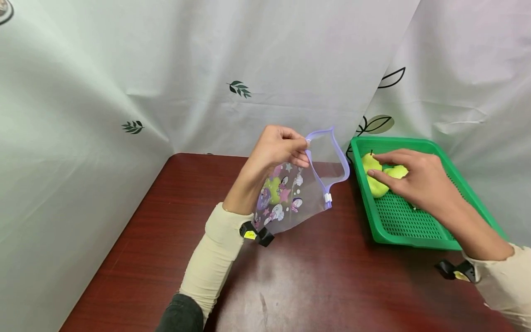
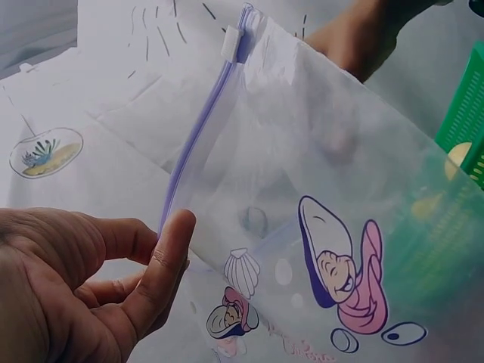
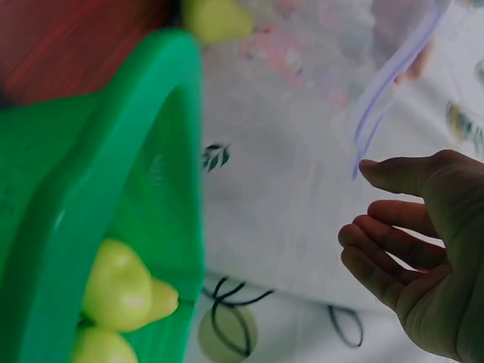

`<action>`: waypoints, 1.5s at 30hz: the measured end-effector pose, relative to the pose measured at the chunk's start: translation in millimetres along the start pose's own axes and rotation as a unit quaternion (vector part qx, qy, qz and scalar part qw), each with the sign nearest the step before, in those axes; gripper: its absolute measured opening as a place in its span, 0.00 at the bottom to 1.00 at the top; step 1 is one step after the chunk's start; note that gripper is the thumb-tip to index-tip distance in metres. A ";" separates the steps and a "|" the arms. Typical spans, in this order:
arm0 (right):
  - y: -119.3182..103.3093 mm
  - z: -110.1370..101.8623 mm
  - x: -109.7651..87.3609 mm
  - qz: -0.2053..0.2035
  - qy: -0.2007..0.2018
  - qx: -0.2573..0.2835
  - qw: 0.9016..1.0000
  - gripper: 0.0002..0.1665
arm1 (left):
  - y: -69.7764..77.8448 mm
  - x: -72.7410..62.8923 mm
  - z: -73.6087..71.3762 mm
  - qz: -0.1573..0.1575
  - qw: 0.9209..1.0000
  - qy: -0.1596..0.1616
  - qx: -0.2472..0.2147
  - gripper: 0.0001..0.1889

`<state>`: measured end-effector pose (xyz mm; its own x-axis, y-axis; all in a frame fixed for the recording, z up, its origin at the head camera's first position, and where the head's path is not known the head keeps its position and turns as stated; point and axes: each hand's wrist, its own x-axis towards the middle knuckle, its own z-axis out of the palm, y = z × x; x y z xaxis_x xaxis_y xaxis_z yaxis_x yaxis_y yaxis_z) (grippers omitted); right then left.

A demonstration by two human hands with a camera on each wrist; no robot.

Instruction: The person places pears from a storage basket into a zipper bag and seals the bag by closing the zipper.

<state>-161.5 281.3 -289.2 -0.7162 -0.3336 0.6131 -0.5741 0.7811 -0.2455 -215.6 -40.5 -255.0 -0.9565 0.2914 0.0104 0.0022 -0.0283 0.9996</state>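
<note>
The clear bag (image 1: 296,210) hangs below the left hand (image 1: 282,147), which pinches its purple rim (image 1: 346,168), left of the basket's (image 1: 375,230) left edge, above the desk (image 1: 315,276). The right hand (image 1: 419,177), loosely curved and holding nothing, is near the pears (image 1: 376,186) by that edge.

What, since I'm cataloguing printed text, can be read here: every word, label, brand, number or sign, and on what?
None can be read.
Pink lettering-like marks on the clear slider-zip bag: too blurred.
Yellow label on the left wrist device: too small.
Yellow patch on the right wrist device: no legible text.
</note>
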 end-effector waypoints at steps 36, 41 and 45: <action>95.0 -23.2 -4.4 0.155 -0.256 -0.109 0.948 0.33 | -4.3 -0.6 -7.2 0.001 1.000 0.009 -0.014 0.08; 105.1 -24.5 -3.5 0.152 -0.281 -0.119 0.940 0.34 | -3.3 -0.8 -7.1 0.001 1.000 0.008 -0.013 0.08; 112.3 -25.9 -2.5 0.155 -0.305 -0.122 0.932 0.35 | -2.2 -0.7 -6.7 0.000 1.000 0.007 -0.012 0.07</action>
<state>-213.9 383.6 -298.8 -0.9674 -0.2527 -0.0185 -0.2490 0.9616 -0.1155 -216.9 -47.0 -257.3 -0.9607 0.2774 0.0096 -0.0049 -0.0515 0.9987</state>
